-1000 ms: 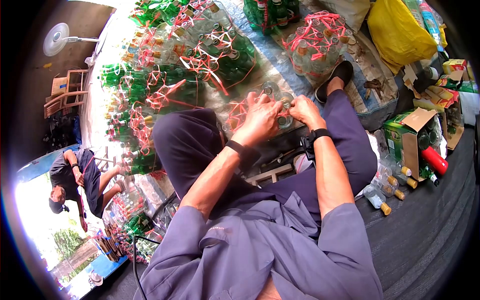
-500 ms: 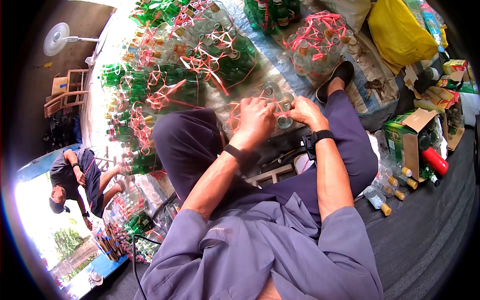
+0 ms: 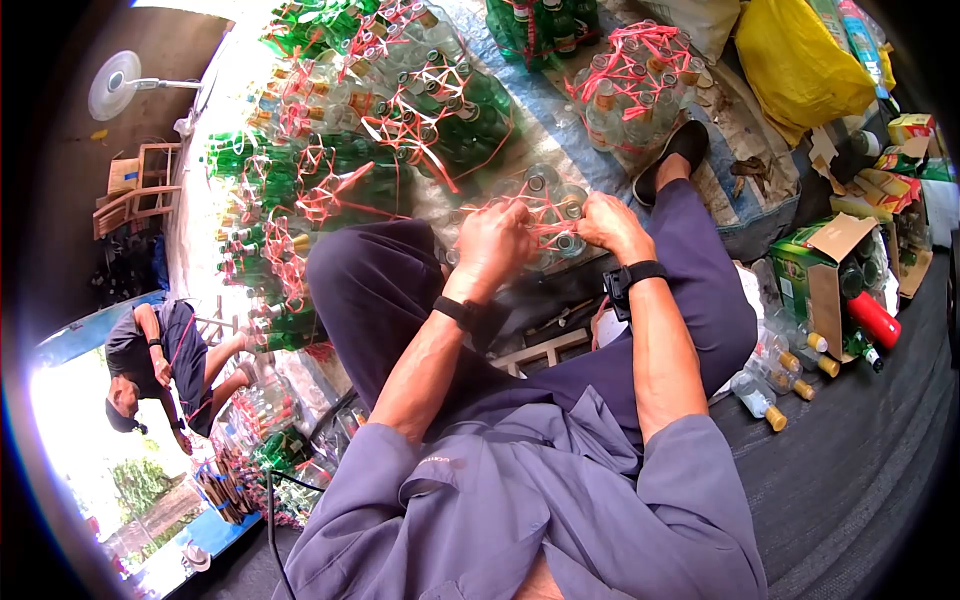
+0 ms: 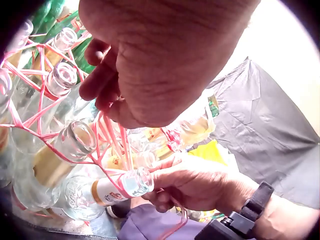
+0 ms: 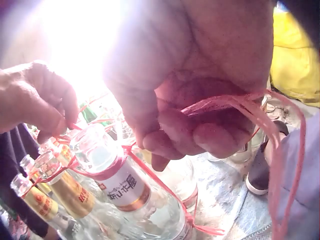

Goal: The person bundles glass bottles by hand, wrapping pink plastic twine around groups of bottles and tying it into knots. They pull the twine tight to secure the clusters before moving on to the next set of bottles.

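Clear glass bottles (image 3: 541, 178) stand bunched between the person's legs, their necks laced together with pink plastic twine (image 5: 278, 150). At the near left of this bunch the left hand (image 3: 492, 245) pinches strands of the twine, fingers curled; in the left wrist view several strands run down from its fingertips. On the other side, the right hand (image 3: 615, 228) grips a length of twine, which crosses its curled fingers and trails out in a loop. Its fingertips are close beside the neck of a white-labelled bottle (image 5: 126, 187). Parts of the bunch are hidden behind the hands.
Tied bundles of green and clear bottles (image 3: 440, 100) crowd the left, and another bundle (image 3: 640, 95) stands ahead. Loose bottles (image 3: 758, 400), an open carton (image 3: 805, 270) and a yellow sack (image 3: 800, 70) lie right. Another person (image 3: 150, 350) bends over at the far left.
The left hand has drawn back to the left from over the bottle necks, its fingers now closed on twine. The right hand has stayed nearly in place. The other person's arms have shifted.
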Tool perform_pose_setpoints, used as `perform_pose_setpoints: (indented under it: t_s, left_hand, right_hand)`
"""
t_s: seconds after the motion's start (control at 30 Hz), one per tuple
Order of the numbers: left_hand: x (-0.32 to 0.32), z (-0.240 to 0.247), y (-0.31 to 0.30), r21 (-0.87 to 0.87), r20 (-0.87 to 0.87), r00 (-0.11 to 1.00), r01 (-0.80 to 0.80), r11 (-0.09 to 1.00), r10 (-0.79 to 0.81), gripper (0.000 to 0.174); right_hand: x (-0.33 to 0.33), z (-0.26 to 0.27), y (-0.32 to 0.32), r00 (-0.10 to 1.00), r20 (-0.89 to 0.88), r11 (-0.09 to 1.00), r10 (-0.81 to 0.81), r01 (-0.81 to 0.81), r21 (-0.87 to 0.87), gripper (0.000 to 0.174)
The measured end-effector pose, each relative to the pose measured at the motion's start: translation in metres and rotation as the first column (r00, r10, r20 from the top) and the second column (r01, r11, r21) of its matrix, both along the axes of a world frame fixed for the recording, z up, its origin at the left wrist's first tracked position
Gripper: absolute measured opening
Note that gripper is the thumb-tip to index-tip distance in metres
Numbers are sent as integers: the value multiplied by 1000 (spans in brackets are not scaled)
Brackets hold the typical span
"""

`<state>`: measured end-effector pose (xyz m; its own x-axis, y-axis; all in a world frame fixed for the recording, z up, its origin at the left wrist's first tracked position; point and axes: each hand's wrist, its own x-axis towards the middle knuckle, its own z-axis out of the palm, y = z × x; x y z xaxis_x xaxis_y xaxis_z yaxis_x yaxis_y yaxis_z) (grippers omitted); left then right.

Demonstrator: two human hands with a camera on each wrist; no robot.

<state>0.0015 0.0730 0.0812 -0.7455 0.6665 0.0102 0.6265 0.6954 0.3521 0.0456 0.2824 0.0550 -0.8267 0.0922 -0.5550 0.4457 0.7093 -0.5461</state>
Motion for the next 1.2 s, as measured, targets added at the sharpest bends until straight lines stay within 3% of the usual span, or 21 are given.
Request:
perform_pose_setpoints:
  t_s: [0.1,0.17,0.43,0.5,0.63,0.83,0.93,1.2]
  left_hand:
    - [-2,-7,-2,43,76,996,-54,998,51,9]
    - [-2,-13,-1,169,72,994,-96,981,85,7]
    - [-15,-15,2,141,157,984,-106,984,84,4]
    - [-15,-15,2,129,193,975,-132,983,105,4]
    - [-16,-17,1,125,207,970,-155,980,127,6]
    - [-16,-10,1,104,242,962,-156,982,127,9]
    - [-16,-10,-1,92,250,961,-146,985,119,9]
    - [-15,-13,-4,120,210,971,-137,983,110,7]
  right_hand:
    - [0,0,-2,1000,-6,1000,-1,1,-1,38]
    - [0,3,-2,1000,7,1000,-1,1,-4,39]
    - [2,13,-4,999,12,999,-49,49,-7,40]
    - [6,26,-6,985,-103,990,-138,133,-53,34]
    - [11,-6,-3,971,-182,985,-152,133,-111,37]
    - [17,-46,2,993,26,975,-118,121,-184,28]
    - [21,-52,4,991,-54,980,-121,111,-163,27]
    - [19,-16,13,993,2,977,-119,117,-176,30]
